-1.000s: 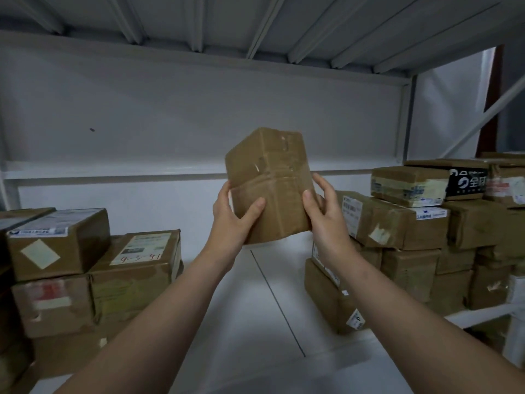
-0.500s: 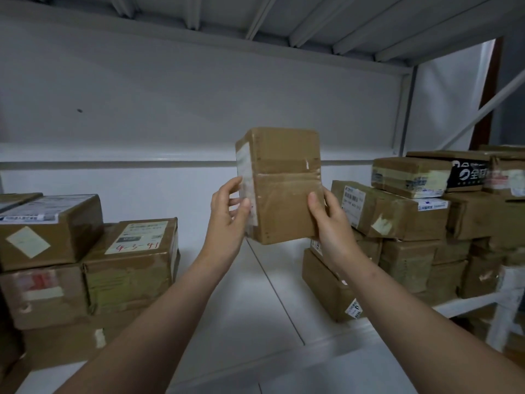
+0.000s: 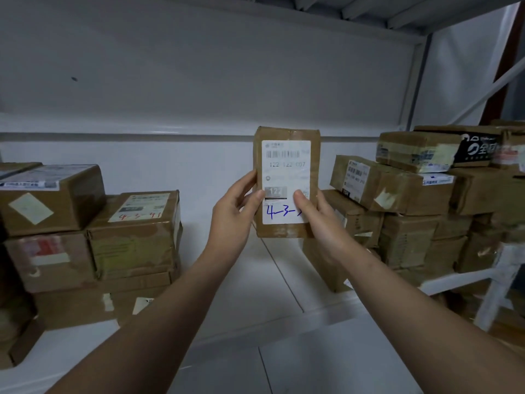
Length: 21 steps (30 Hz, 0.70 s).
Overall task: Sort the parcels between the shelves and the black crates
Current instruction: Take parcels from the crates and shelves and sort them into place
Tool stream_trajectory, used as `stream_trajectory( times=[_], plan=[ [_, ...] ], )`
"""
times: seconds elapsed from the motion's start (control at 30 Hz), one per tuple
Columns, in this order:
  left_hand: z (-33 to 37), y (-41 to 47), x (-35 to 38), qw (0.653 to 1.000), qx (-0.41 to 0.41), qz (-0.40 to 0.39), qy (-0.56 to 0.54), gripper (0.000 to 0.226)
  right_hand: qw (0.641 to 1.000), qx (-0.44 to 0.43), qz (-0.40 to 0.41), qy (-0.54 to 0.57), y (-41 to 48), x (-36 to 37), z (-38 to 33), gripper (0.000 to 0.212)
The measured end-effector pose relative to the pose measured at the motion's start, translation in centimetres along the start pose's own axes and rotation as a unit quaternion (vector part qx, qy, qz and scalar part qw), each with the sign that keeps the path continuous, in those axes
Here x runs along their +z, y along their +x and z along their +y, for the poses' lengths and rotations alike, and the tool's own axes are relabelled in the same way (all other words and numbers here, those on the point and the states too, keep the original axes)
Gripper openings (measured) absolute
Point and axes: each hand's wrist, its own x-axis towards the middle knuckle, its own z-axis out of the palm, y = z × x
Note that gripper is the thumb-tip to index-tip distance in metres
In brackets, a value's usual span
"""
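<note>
I hold a small brown cardboard parcel (image 3: 287, 166) upright in front of me, above the white shelf (image 3: 255, 285). Its white shipping label faces me, with a barcode, printed numbers and blue handwriting "4-3-" at the bottom. My left hand (image 3: 235, 211) grips its left edge, thumb on the label. On the right edge my right hand (image 3: 318, 217) holds it, thumb covering the end of the handwriting. No black crates are in view.
Stacked brown parcels (image 3: 93, 237) fill the left of the shelf, one marked "4-3-41". A taller pile of parcels (image 3: 412, 200) stands at the right, with a black-taped box (image 3: 477, 146) on top. A white shelf post (image 3: 494, 291) stands at the lower right.
I have turned the parcel in both hands, so its labelled face now points at me instead of a plain taped side. My view has shifted slightly.
</note>
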Motion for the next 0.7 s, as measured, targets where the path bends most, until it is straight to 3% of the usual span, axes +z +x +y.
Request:
stream_trajectory(
  times=[0.4, 0.47, 0.57, 0.63, 0.7],
  plan=[
    [-0.5, -0.3, 0.3, 1.000, -0.003, 0.002, 0.031, 0.046, 1.000, -0.007, 0.008, 0.016, -0.5, 0.2, -0.1, 0.038],
    [-0.5, -0.9, 0.5, 0.998, -0.008, -0.009, 0.064, 0.055, 0.999, -0.006, 0.032, 0.016, -0.5, 0.5, 0.4, 0.038],
    [-1.2, -2.7, 0.7, 0.991, -0.001, -0.046, 0.124, 0.090, 0.999, 0.002, 0.035, 0.009, -0.4, 1.5, 1.4, 0.039],
    [-2.1, -3.9, -0.1, 0.975, 0.018, -0.060, 0.213, 0.107, 1.000, -0.007, 0.027, -0.008, -0.7, 2.1, 1.9, 0.056],
    [-2.7, -5.1, -1.5, 0.949, 0.057, -0.054, 0.305, 0.093, 0.998, -0.048, 0.012, -0.044, -1.5, 2.7, 2.7, 0.065]
  ],
)
